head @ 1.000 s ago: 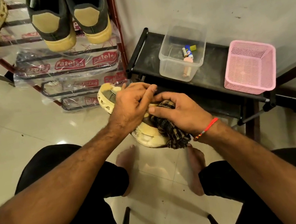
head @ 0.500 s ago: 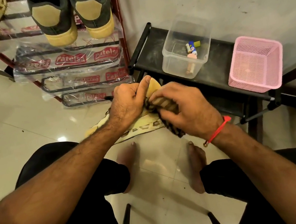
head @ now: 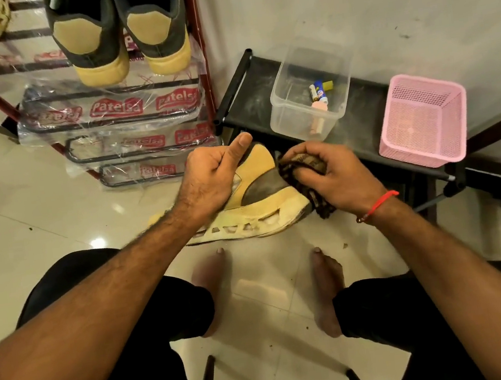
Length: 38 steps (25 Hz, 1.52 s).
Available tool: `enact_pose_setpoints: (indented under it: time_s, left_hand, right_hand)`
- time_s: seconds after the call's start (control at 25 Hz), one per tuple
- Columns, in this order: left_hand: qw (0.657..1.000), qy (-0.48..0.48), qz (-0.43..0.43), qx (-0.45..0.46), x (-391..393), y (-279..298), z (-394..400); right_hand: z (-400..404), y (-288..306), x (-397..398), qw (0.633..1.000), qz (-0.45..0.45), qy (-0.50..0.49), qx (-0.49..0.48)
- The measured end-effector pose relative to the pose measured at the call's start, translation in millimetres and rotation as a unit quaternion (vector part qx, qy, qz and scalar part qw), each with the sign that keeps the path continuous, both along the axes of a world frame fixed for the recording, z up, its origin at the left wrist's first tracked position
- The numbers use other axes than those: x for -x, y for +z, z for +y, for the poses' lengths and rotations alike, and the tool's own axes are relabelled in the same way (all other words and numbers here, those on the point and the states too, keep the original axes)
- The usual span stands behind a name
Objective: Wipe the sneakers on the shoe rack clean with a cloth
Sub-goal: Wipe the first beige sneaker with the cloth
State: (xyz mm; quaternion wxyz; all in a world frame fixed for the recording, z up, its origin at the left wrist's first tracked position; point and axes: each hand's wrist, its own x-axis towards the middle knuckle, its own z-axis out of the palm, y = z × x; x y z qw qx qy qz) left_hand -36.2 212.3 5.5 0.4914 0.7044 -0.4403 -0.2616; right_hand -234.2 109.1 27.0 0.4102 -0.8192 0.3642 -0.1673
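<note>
Right hand [head: 333, 175] fingers curled round cloth [head: 303, 163], pressing it on sneaker [head: 262, 194] heel, left hand [head: 210, 182] gripping sneaker's upper, thumb up, fingers probably inside, sneaker held above floor beside rack [head: 125, 117].

Tan-and-grey sneaker [head: 262, 194] held sideways, dark cloth [head: 300, 167] against its heel.

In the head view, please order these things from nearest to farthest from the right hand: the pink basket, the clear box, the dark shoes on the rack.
From the right hand:
1. Clear box, just above the hand, on the black shelf.
2. Pink basket, farther to the right on the same shelf.
3. Dark shoes, far up and left, on the rack.
</note>
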Motion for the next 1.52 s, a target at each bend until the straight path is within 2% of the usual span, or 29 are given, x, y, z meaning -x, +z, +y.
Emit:
enact_pose_setpoints:
  time_s: [0.08,0.16,0.2,0.28,0.4,0.48,0.56,0.68,0.76,0.84,0.96,1.0,1.08,1.16,1.2,1.28,1.36,1.4,1.44,1.52]
  left_hand:
    - [0.999,-0.014,0.016,-0.033,-3.5,3.3,-1.2]
    - [0.995,-0.033,0.01,-0.098,-1.1,8.0,-1.1]
    - [0.992,-0.044,0.001,-0.122,0.7,10.4,-0.5]
    - [0.987,-0.084,-0.009,-0.135,0.3,14.9,1.9]
    - [0.981,-0.132,-0.006,-0.141,-11.1,17.4,7.1]
    - [0.98,-0.085,0.048,-0.173,-13.5,15.3,6.9]
    - [0.977,-0.005,0.12,-0.176,-9.7,12.1,3.2]
    - [0.981,0.046,0.15,-0.117,-7.4,14.1,-1.0]
    - [0.982,0.039,0.153,-0.1,-10.5,14.0,0.3]
    - [0.982,0.019,0.163,-0.095,-9.9,13.3,2.8]
    - [0.979,0.031,0.173,-0.107,-5.1,16.9,1.9]
    - [0.977,0.029,0.17,-0.124,-4.9,18.7,1.1]
    - [0.975,-0.007,0.155,-0.16,-8.1,18.3,1.5]
    - [0.97,-0.055,0.145,-0.19,-7.7,15.5,5.6]
    - [0.965,-0.071,0.141,-0.208,-6.4,15.1,7.3]
    - [0.954,-0.09,0.149,-0.243,-4.2,17.3,8.3]
    - [0.948,-0.096,0.183,-0.244,-3.5,21.8,8.3]
    - [0.948,-0.09,0.195,-0.236,-4.4,23.3,7.4]
    - [0.951,-0.077,0.198,-0.226,-5.2,24.2,6.8]
    - [0.96,-0.044,0.195,-0.197,-6.3,25.3,6.7]
  right_hand:
    - [10.7,-7.3,-0.8,0.982,-0.08,-0.026,-0.17]
    - [23.4,-10.8,-8.3,0.936,-0.159,-0.078,-0.304]
    - [27.2,-10.6,-11.6,0.915,-0.19,-0.098,-0.342]
    - [30.8,-11.1,-16.8,0.899,-0.219,-0.112,-0.364]
    - [37.6,-15.9,-21.8,0.898,-0.226,-0.101,-0.363]
    - [42.2,-17.9,-26.3,0.907,-0.234,-0.086,-0.341]
    - [51.1,-16.0,-31.2,0.937,-0.22,-0.044,-0.268]
    - [72.3,-9.5,-34.7,0.983,-0.17,0.059,-0.047]
    - [79.1,-6.2,-34.3,0.974,-0.146,0.148,0.094]
    - [61.2,-12.6,-31.9,0.965,-0.116,0.161,0.172]
    - [23.9,-18.8,-21.3,0.979,-0.084,0.017,0.187]
    - [23.7,-18.4,-19.5,0.979,-0.084,0.001,0.183]
    - [41.9,-13.8,-26.5,0.976,-0.097,0.081,0.178]
    - [66.3,-9.8,-32.5,0.952,-0.097,0.214,0.196]
    - [66.9,-9.7,-32.9,0.942,-0.087,0.246,0.212]
    - [46.2,-9.3,-29.4,0.951,-0.073,0.206,0.221]
    - [28.2,-11.4,-25.8,0.963,-0.055,0.125,0.233]
    - [27.9,-13.2,-25.2,0.965,-0.047,0.119,0.23]
    - [31.3,-15.5,-26.3,0.962,-0.042,0.154,0.221]
    - [47.8,-20.4,-28.6,0.939,-0.024,0.282,0.197]
